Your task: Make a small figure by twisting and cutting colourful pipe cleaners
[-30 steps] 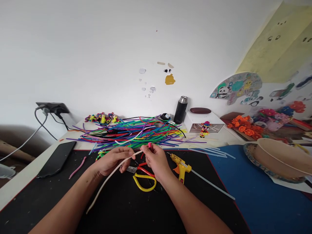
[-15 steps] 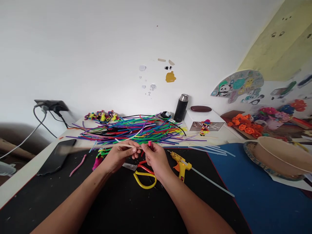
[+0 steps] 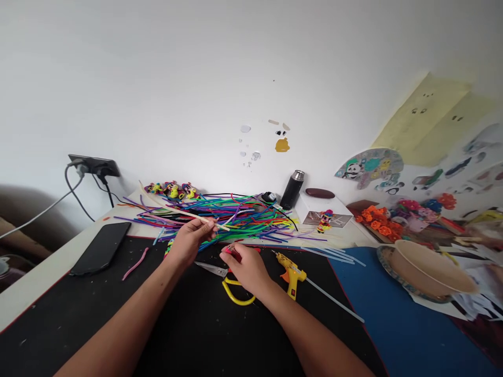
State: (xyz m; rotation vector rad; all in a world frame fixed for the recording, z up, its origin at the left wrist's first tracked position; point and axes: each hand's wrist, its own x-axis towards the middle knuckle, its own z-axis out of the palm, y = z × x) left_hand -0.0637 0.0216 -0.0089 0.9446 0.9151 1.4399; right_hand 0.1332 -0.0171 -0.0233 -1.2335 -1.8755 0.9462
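Pinched between the fingers of my left hand is a long cream pipe cleaner, slanting over the heap of coloured pipe cleaners. My right hand is closed on a small pink-red piece, partly hidden by the fingers. The two hands are apart. Scissors with yellow handles lie on the black mat, partly under my right hand. A yellow glue gun with a clear glue stick lies to the right. A colourful figure is mostly hidden behind my left wrist.
A phone and a pink pipe cleaner piece lie at left. Behind stand small figures, a black flask and a white box. Orange flowers and a bowl are at right.
My hands have moved apart. My left hand has gone slightly up with the cream pipe cleaner, and my right hand has dropped lower with the pink-red piece. The camera view has shifted.
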